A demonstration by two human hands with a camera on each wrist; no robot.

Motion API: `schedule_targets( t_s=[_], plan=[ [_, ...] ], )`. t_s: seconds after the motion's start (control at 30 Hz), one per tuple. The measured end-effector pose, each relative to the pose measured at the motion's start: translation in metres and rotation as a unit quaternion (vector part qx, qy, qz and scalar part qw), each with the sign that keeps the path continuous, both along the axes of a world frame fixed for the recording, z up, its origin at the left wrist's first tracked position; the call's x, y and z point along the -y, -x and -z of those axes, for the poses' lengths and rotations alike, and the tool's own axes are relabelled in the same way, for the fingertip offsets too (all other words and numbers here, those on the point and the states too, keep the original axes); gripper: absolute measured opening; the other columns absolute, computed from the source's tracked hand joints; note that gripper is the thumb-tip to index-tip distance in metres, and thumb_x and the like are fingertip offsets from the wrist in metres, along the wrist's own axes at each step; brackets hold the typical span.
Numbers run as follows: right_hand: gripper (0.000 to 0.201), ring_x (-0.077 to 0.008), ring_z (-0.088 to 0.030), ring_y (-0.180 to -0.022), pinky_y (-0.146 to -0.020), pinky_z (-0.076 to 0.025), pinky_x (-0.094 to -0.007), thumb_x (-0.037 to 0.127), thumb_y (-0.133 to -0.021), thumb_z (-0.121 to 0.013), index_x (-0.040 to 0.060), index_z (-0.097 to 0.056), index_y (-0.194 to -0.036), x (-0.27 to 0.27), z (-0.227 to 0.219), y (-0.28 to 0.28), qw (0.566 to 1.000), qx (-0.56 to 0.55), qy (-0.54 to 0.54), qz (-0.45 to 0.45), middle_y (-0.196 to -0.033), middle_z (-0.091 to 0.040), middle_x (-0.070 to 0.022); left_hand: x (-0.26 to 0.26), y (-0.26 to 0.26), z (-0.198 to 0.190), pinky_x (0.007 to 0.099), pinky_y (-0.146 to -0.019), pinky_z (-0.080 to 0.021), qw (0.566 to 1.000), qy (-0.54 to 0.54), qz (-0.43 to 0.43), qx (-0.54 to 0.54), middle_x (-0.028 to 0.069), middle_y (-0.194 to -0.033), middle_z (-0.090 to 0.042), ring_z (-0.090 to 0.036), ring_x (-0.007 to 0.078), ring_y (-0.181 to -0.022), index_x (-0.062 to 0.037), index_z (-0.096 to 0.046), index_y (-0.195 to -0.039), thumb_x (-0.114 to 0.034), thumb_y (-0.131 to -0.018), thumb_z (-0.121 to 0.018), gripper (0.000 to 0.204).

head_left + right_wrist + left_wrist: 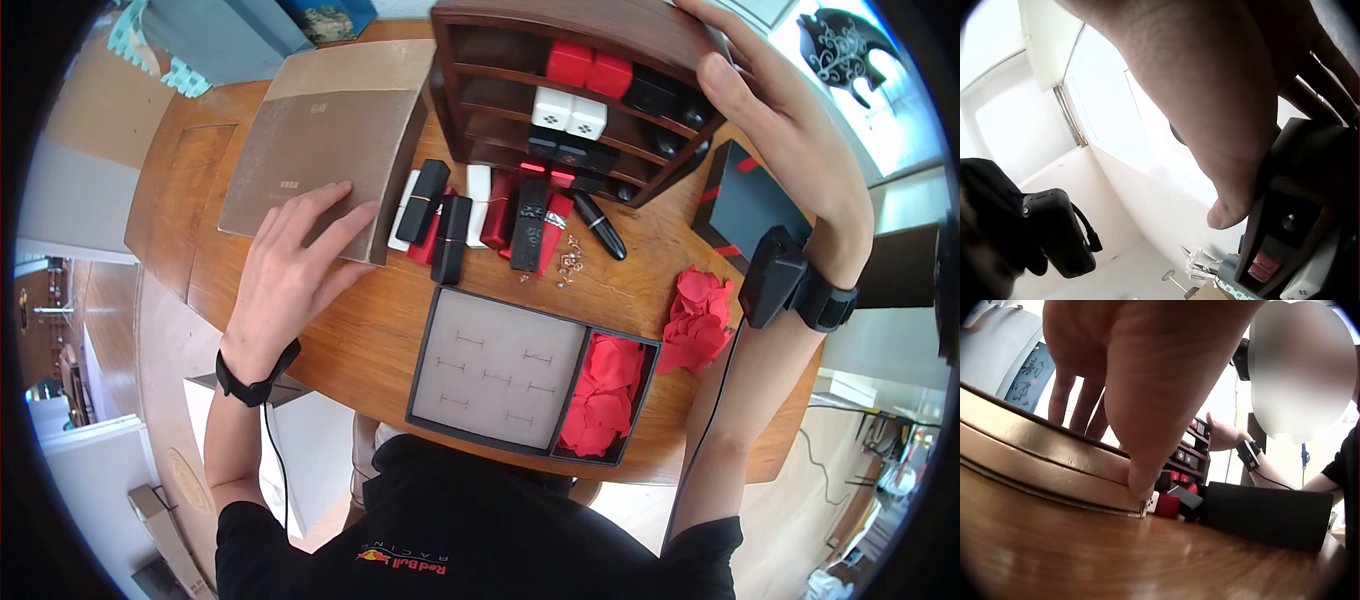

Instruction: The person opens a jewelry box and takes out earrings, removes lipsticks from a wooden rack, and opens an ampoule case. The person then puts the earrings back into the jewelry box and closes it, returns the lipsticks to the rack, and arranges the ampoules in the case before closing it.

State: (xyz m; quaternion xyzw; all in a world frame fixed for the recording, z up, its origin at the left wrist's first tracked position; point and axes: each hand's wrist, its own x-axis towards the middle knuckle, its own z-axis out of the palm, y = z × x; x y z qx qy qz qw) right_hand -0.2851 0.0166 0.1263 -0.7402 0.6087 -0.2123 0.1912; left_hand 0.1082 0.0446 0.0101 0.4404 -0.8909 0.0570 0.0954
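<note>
Box (310, 140) at left's got a loosely spread left hand (290, 245) on it, prob to stop it sliding; lipsticks (453, 238) crowd the worktop (625, 285) before the wooden rack (590, 22), right hand (775, 115) clasping its upper corner, likely for steadiness.

Counted 2 hands (292, 255) | 2 wrist straps (258, 375) | 1 wooden rack (580, 20) | 2 red cases (569, 63) in its uppermost row | 2 white cases (551, 108) below | 1 brown box (320, 140) | 1 red-striped black box (750, 205) | 1 divided tray (480, 435) | 7 slits (497, 378) in its pad (510, 330) | 2 heaps of red petals (600, 400) (too overlapped, like the loose cases (455, 240), to count singly)
</note>
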Motion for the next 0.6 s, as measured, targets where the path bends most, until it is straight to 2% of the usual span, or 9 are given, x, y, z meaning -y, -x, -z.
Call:
schedule_targets(
  t_s=[0.1, 0.17, 0.2, 0.23, 0.3, 0.33, 0.4, 0.53, 0.6],
  plan=[
    [0.071, -0.026, -0.065, -0.117, -0.099, -0.053, -0.0365, 0.049, -0.11, -0.059, -0.0037, -0.047, -0.155, -0.01, -0.002, -0.014, 0.995, -0.067, 0.065, 0.034, -0.129, -0.067, -0.0218, -0.001, 0.003, 0.002, 0.0434, -0.108, -0.052, 0.998, 0.037, 0.019, 0.039, 0.0115, -0.149, -0.06, -0.061, 0.032, -0.132, -0.0235, -0.068, -0.139, -0.024, -0.079, -0.087, 0.062],
    [0.067, -0.0279, -0.062, -0.133, -0.106, -0.054, -0.0405, 0.045, -0.097, -0.079, 0.0095, -0.058, -0.15, 0.006, 0.018, 0.034, 0.973, -0.045, 0.227, 0.002, -0.141, -0.065, -0.0154, 0.0, 0.005, 0.006, 0.0458, -0.111, -0.051, 0.998, 0.038, 0.019, 0.044, 0.0107, -0.153, -0.057, -0.058, 0.034, -0.136, -0.0252, -0.069, -0.138, -0.022, -0.08, -0.086, 0.06],
    [0.058, -0.0273, -0.053, -0.144, -0.114, -0.049, -0.0426, 0.038, -0.103, -0.071, 0.0119, -0.057, -0.153, 0.006, 0.01, 0.041, 0.952, -0.098, 0.289, -0.035, -0.152, -0.06, -0.014, 0.0, 0.005, 0.009, 0.0481, -0.113, -0.05, 0.998, 0.037, 0.026, 0.053, 0.0098, -0.158, -0.054, -0.055, 0.036, -0.141, -0.027, -0.069, -0.137, -0.02, -0.081, -0.085, 0.058],
    [0.056, -0.0261, -0.056, -0.141, -0.116, -0.047, -0.0428, 0.037, -0.104, -0.069, 0.0103, -0.058, -0.152, -0.002, -0.005, 0.038, 0.953, -0.126, 0.272, -0.038, -0.152, -0.06, -0.0129, 0.0, 0.003, 0.012, 0.0481, -0.113, -0.05, 0.998, 0.037, 0.019, 0.049, 0.0098, -0.158, -0.054, -0.055, 0.036, -0.141, -0.027, -0.069, -0.137, -0.02, -0.081, -0.085, 0.058],
    [0.06, -0.0264, -0.059, -0.137, -0.113, -0.048, -0.0413, 0.043, -0.103, -0.069, 0.0069, -0.059, -0.149, -0.018, -0.012, 0.013, 0.952, -0.069, 0.29, -0.068, -0.151, -0.061, -0.0144, 0.001, 0.0, 0.02, 0.0508, -0.116, -0.05, 0.995, 0.061, 0.027, 0.071, 0.008, -0.16, -0.053, -0.051, 0.0364, -0.147, -0.0259, -0.068, -0.132, -0.019, -0.085, -0.081, 0.049],
    [0.064, -0.0269, -0.061, -0.135, -0.11, -0.049, -0.0403, 0.048, -0.1, -0.071, 0.0056, -0.06, -0.147, -0.025, -0.014, 0.004, 0.956, -0.053, 0.274, -0.087, -0.15, -0.062, -0.0149, 0.002, -0.003, 0.022, 0.0508, -0.116, -0.052, 0.994, 0.072, 0.04, 0.073, 0.0096, -0.161, -0.052, -0.053, 0.0388, -0.145, -0.0225, -0.068, -0.124, -0.02, -0.085, -0.081, 0.041],
    [0.078, -0.0282, -0.064, -0.13, -0.102, -0.051, -0.038, 0.061, -0.093, -0.076, 0.0022, -0.062, -0.142, -0.036, -0.019, -0.012, 0.966, -0.035, 0.232, -0.109, -0.146, -0.064, -0.0164, -0.001, -0.011, 0.023, 0.0499, -0.113, -0.054, 0.99, 0.095, 0.045, 0.093, 0.0116, -0.161, -0.051, -0.054, 0.04, -0.144, -0.0217, -0.068, -0.122, -0.019, -0.085, -0.081, 0.04],
    [0.082, -0.0258, -0.066, -0.106, -0.093, -0.051, -0.0358, 0.056, -0.077, -0.09, -0.0029, -0.067, -0.13, -0.044, -0.024, -0.045, 0.96, -0.051, 0.188, -0.199, -0.122, -0.068, -0.017, -0.018, -0.038, 0.017, 0.0469, -0.107, -0.059, 0.982, 0.116, 0.06, 0.141, 0.0174, -0.158, -0.053, -0.06, 0.0431, -0.137, -0.0194, -0.068, -0.116, -0.017, -0.084, -0.081, 0.035],
    [0.082, -0.0261, -0.067, -0.104, -0.091, -0.052, -0.0354, 0.057, -0.075, -0.091, -0.0029, -0.069, -0.127, -0.046, -0.018, -0.053, 0.955, -0.033, 0.192, -0.226, -0.121, -0.068, -0.0171, -0.027, -0.051, 0.009, 0.0462, -0.104, -0.061, 0.985, 0.112, 0.06, 0.115, 0.0181, -0.153, -0.058, -0.063, 0.042, -0.134, -0.0154, -0.069, -0.114, -0.014, -0.082, -0.082, 0.035]
  ],
)
